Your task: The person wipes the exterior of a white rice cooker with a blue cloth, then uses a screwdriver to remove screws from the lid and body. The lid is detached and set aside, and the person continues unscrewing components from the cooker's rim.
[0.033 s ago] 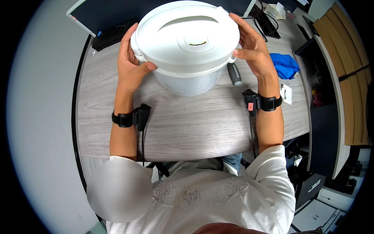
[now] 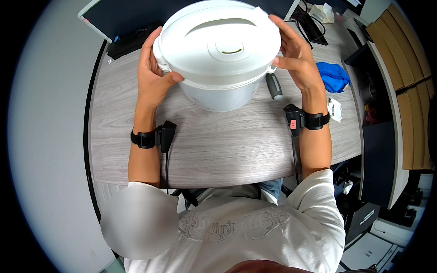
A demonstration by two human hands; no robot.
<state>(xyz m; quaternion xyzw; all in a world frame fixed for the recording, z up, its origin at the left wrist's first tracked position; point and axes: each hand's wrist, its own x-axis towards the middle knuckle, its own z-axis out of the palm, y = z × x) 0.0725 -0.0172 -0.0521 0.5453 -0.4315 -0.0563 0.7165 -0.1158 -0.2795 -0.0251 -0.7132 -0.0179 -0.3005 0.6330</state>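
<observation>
Between my two hands is a white plastic lidded pot [image 2: 223, 98], at the far middle of the desk. Its oval lid [image 2: 195, 54] has a raised curved grip and a small slot, and is on top of the translucent body. My left hand [image 2: 152, 75] is closed on the pot's left side, thumb on the lid's lower edge. On the opposite side, my right hand [image 2: 296, 59] grips the rim beside a side clip, its thumb at the near edge. The fingers behind the pot are partly hidden. A grey-handled tool [image 2: 274, 86] lies just right of the pot, its far end hidden.
Behind the pot stands a dark monitor [image 2: 136, 18], with a black pouch [image 2: 132, 42] at its left. Blue cloth [image 2: 333, 76] and a white plastic piece [image 2: 335, 110] lie on the right. Cardboard boxes [image 2: 396, 50] line the right side. Cables hang from both wrist straps.
</observation>
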